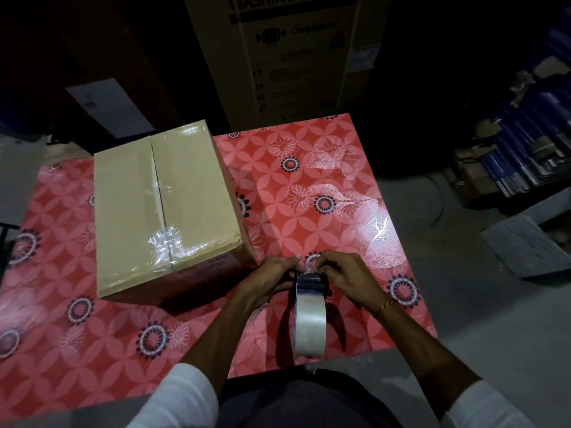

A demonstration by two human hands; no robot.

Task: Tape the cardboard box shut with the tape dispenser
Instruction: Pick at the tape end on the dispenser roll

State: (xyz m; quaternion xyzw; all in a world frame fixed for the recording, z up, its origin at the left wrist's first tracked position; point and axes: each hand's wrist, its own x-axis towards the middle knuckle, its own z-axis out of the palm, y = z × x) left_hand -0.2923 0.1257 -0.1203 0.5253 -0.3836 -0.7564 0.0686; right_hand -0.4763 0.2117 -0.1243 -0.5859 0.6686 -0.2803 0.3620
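With both our left hand [272, 273] and right hand [343, 278] clamped on the tape dispenser [309, 307] at the table's [355, 168] near edge, we see the cardboard box [163, 208] lying forward-left, nearer our left hand, its seam running away from us.

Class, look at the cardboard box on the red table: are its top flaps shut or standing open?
Shut. Both flaps of the cardboard box lie flat and meet along the middle seam, with only crumpled tape patches across it; no continuous strip shows.

A counter [324, 180] covered in red flower-patterned sheet carries a closed cardboard box [163, 208] toward its left side, clear tape crinkled along the box's top seam.
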